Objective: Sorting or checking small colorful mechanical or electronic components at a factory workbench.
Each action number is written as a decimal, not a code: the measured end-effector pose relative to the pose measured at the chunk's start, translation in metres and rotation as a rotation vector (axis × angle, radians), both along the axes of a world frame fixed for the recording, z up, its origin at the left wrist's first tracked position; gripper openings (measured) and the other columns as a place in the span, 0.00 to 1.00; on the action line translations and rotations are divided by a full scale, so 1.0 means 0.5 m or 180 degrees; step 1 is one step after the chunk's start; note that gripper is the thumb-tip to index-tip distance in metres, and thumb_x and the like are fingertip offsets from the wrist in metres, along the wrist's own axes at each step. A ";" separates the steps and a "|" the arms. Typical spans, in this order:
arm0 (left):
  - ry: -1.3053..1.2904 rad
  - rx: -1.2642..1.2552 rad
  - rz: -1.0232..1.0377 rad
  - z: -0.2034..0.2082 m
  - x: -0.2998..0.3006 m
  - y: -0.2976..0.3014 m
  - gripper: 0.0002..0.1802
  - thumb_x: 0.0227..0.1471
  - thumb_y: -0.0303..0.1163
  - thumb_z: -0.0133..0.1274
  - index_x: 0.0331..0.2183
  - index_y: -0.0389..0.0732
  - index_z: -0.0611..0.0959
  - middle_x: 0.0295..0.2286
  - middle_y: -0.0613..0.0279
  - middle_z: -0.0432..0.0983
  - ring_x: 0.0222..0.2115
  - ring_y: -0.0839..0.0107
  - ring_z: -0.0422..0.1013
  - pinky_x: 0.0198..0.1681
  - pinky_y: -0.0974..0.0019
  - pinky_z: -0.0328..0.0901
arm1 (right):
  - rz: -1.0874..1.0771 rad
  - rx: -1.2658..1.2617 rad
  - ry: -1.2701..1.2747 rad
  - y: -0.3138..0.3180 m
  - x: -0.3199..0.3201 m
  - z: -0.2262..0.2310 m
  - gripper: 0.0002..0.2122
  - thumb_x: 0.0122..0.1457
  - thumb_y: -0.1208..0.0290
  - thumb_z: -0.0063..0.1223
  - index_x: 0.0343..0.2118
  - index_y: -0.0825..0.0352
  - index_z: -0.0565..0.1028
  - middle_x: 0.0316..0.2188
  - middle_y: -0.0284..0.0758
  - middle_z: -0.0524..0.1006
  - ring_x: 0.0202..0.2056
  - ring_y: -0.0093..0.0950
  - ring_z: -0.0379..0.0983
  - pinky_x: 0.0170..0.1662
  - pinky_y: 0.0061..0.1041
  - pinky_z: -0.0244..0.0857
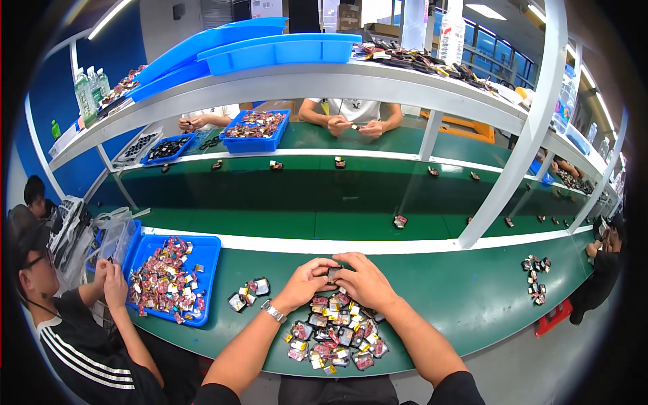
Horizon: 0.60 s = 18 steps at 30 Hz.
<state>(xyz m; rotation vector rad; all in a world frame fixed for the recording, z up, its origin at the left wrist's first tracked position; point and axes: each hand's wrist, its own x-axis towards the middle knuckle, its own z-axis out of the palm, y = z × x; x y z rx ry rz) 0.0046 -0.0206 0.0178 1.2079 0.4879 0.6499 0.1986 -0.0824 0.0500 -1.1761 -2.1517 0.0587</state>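
Observation:
Both my hands meet over the green work table [432, 290], above the far end of a pile of small electronic assemblies [324, 334]. These have black housings, red circuit boards and silver-and-yellow battery cells. My left hand [307, 283], with a metal watch on its wrist, has its fingers closed on a small dark assembly [333, 273]. From the other side, the bent fingers of my right hand [368, 283] grip the same piece. My fingers hide much of it. Left of my left wrist lies a small group of similar assemblies [258, 287].
A blue tray [214, 260] heaped with red boards stands at left, beside a seated co-worker [88, 324]. Beyond a white rail runs a green conveyor [270, 196] carrying scattered assemblies. An angled white post [516, 155] and overhead shelf [283, 81] frame it. More assemblies [536, 277] lie at right.

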 end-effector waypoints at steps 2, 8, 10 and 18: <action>-0.0015 -0.0025 -0.0007 0.004 0.003 0.000 0.21 0.56 0.15 0.41 0.52 0.34 0.68 0.48 0.56 0.68 0.47 0.71 0.69 0.51 0.67 0.70 | -0.0038 -0.0128 0.0293 0.000 0.004 -0.010 0.05 0.49 0.75 0.60 0.30 0.64 0.77 0.47 0.38 0.73 0.51 0.38 0.67 0.53 0.35 0.64; 0.0037 0.0220 -0.0169 0.000 -0.002 0.005 0.21 0.55 0.16 0.44 0.52 0.35 0.69 0.48 0.58 0.69 0.48 0.70 0.69 0.51 0.67 0.69 | -0.0313 -0.0118 0.0702 0.000 -0.017 -0.028 0.04 0.49 0.74 0.59 0.30 0.64 0.78 0.44 0.37 0.75 0.49 0.38 0.69 0.52 0.34 0.64; -0.0049 0.0199 -0.0158 -0.002 -0.001 0.007 0.20 0.56 0.18 0.46 0.51 0.35 0.68 0.48 0.57 0.69 0.47 0.69 0.70 0.52 0.63 0.69 | -0.0333 -0.0173 0.0758 0.000 -0.018 -0.029 0.04 0.49 0.73 0.59 0.29 0.64 0.78 0.44 0.37 0.75 0.48 0.38 0.69 0.51 0.34 0.64; 0.0069 -0.0009 -0.0095 0.003 0.000 0.000 0.18 0.58 0.20 0.43 0.51 0.35 0.69 0.48 0.57 0.69 0.48 0.69 0.70 0.51 0.64 0.70 | -0.0263 -0.0322 0.0924 -0.009 -0.015 -0.032 0.04 0.50 0.72 0.58 0.29 0.64 0.79 0.44 0.36 0.75 0.48 0.37 0.69 0.51 0.33 0.64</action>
